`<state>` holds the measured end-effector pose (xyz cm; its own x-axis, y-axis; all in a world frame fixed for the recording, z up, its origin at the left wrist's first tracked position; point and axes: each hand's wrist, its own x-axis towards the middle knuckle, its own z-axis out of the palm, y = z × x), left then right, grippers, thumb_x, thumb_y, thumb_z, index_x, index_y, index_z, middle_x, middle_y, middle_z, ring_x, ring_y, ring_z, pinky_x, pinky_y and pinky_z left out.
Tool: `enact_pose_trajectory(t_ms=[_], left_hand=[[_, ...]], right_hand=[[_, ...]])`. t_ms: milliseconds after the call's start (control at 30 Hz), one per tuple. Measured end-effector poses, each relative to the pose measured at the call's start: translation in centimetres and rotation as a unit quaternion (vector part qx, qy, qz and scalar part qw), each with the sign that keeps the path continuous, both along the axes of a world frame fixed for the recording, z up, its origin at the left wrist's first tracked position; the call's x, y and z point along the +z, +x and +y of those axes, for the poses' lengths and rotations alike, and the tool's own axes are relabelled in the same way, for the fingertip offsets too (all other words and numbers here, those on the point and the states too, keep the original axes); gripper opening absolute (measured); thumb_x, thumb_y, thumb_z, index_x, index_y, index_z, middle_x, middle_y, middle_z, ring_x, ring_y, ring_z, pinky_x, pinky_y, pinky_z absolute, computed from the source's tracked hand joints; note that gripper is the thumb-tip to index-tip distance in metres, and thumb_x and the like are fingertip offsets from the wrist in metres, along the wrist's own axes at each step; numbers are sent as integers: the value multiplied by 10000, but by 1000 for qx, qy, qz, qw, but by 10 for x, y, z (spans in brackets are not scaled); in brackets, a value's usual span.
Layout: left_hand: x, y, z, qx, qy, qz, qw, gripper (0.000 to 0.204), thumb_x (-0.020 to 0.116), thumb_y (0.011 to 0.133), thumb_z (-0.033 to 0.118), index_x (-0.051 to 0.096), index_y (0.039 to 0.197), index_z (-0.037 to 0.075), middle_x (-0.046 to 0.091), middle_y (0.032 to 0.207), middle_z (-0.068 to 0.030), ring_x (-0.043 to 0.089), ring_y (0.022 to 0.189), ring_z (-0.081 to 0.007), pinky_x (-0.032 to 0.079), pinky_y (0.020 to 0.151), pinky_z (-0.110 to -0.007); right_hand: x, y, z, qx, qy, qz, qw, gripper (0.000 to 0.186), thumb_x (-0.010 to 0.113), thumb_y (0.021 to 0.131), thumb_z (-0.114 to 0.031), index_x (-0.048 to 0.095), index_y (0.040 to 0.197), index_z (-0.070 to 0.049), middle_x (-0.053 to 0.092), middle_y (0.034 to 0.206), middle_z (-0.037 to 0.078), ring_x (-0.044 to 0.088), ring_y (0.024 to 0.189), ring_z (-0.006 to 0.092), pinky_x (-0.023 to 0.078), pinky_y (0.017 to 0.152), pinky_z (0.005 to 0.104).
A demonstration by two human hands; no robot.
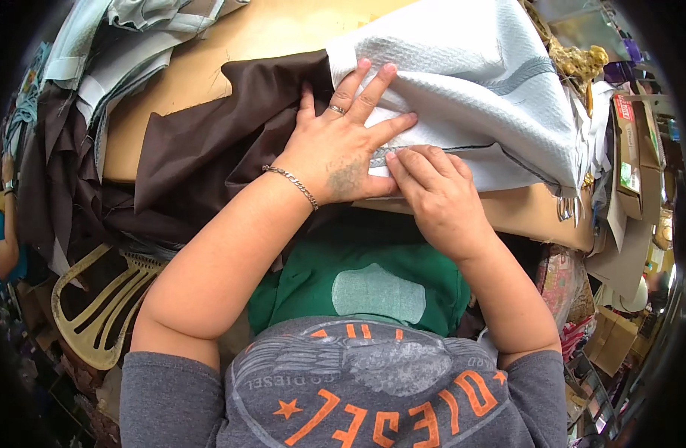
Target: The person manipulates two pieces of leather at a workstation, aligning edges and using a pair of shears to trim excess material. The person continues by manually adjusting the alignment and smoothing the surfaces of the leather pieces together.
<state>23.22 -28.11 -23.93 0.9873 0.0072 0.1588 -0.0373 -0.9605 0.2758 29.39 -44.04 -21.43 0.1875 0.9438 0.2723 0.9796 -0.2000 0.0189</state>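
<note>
A piece of white textured fabric [455, 97] joined to dark brown cloth [209, 142] lies across the table. My left hand [343, 145] is pressed flat with fingers spread, over the place where brown meets white. Beside its thumb, my right hand [440, 183] has its fingers curled together at the near edge of the white fabric, by a dark-edged seam [500, 151]. The fingertips seem to pinch this edge, though their undersides are hidden.
The tan tabletop [268, 33] shows behind the cloth. More grey and brown fabric [126, 75] hangs over its left end. Scissor handles [565, 209] stick out at the right edge, near cardboard [619, 246]. A beige plastic chair [104, 306] stands at the lower left.
</note>
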Motion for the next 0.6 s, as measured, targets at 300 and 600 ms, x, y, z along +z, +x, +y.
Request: enact_pose_trajectory(t_ms=[300, 600], left_hand=[[2, -1, 1, -4, 2, 3, 1000, 695, 637, 602, 558, 457, 1219, 292, 48, 1442, -57, 7, 1327, -292, 257, 848, -696], [4, 0, 0, -7, -3, 19, 1000, 742, 609, 591, 632, 452, 1227, 284, 38, 1442, -52, -6, 1327, -282, 243, 856, -697]], right_hand=[[-3, -4, -5, -28, -1, -63, 998, 237, 524, 710, -141, 590, 892, -4, 525, 845, 30, 513, 861, 149, 386, 760, 280], [0, 2, -11, -66, -31, -64, 995, 265, 516, 715, -133, 596, 926, 7, 545, 870, 39, 521, 891, 156, 389, 755, 286]])
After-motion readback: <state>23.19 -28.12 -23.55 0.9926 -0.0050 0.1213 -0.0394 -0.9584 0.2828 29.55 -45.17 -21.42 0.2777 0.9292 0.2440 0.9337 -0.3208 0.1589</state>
